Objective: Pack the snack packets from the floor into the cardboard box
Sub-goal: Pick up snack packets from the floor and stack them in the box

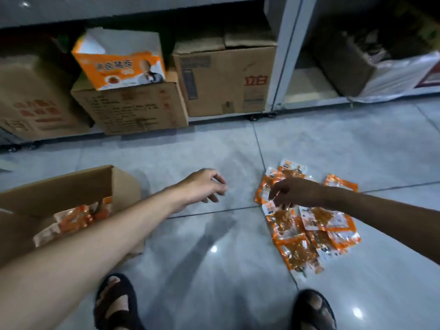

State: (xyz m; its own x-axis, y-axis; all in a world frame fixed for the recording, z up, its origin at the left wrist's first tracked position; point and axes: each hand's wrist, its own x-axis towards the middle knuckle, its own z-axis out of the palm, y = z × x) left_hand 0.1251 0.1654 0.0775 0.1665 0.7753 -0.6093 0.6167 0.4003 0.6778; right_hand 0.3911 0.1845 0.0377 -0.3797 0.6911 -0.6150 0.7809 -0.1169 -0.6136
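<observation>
Several orange and white snack packets [309, 225] lie in a loose heap on the grey tiled floor at the right. My right hand [295, 192] hovers over the heap's upper part, fingers curled down and pinching the corner of one snack packet [270, 207]. My left hand [206, 185] hangs over bare floor in the middle, fingers apart and holding nothing. The open cardboard box [71, 186] stands at the left, with several packets [78, 217] inside it, partly hidden by my left forearm.
A shelf rack runs along the back, its bottom level holding closed brown cartons [223, 79] and an orange printed box [121, 65]. My two sandalled feet [116, 303] stand at the bottom edge. Bare tiles [214, 234] lie between box and heap.
</observation>
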